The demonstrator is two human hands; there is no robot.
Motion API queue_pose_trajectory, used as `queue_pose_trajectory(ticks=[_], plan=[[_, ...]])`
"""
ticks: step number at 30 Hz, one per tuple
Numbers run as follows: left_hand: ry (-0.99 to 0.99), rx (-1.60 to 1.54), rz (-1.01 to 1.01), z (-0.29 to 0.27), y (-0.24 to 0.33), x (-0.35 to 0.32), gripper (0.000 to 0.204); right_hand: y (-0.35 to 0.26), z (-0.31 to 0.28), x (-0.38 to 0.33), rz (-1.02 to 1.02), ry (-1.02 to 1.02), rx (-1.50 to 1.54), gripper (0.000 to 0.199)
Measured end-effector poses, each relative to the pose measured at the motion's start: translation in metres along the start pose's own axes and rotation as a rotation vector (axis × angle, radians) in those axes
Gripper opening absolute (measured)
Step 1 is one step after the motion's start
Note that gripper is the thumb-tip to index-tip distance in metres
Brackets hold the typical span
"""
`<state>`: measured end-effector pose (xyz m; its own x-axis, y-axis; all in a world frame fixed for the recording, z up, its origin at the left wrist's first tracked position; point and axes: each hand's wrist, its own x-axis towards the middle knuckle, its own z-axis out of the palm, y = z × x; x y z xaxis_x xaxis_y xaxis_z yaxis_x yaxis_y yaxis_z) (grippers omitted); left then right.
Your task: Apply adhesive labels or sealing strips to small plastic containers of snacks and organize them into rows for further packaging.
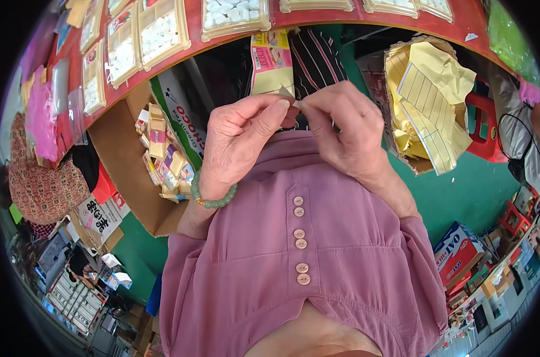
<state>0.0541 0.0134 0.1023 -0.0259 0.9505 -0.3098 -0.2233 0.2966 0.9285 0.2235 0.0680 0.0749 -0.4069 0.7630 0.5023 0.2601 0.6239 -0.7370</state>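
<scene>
In front of my chest, both hands come together with fingertips almost touching. My left hand [240, 131], with a green bead bracelet [213, 199] at its wrist, is closed in a pinch at the near end of a label strip [271, 58]. Pink and yellow printing covers the strip's far part; its near part is plain pale yellow. A small greyish corner of paper [286, 91] sticks up between the fingertips. Thumb and forefinger of my right hand [352, 131] are pressed together beside it; what they pinch is too small to name. Below the strip, my lap is mostly hidden.
On the red table [192, 56] stand clear-lidded trays [163, 30] of white pieces. A carton [127, 160] at left holds small labelled packs [158, 134]. Right, a box holds crumpled yellow backing paper [433, 89], near a red stool [487, 128]. Another person's patterned sleeve [44, 178] shows far left.
</scene>
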Motion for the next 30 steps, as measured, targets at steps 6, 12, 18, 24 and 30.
queue_pose_trajectory(ticks=[6,12,18,24,30], plan=[[0.043,0.0,-0.06,0.003,0.001,-0.007,0.019,-0.004,0.009,-0.002,-0.12,-0.089,0.021,0.022],[0.157,0.098,0.019,0.001,-0.003,-0.01,0.014,-0.001,0.021,-0.003,-0.195,-0.068,0.014,0.023],[0.327,0.43,0.175,0.004,-0.004,-0.01,0.012,-0.008,0.018,-0.003,-0.221,-0.136,0.003,0.023],[0.228,0.504,0.345,-0.019,-0.011,-0.013,0.008,0.008,-0.005,-0.003,0.187,-0.102,0.221,0.008],[0.127,0.281,0.323,-0.022,0.003,-0.022,0.006,0.06,-0.013,-0.014,0.775,-0.041,0.566,0.032]])
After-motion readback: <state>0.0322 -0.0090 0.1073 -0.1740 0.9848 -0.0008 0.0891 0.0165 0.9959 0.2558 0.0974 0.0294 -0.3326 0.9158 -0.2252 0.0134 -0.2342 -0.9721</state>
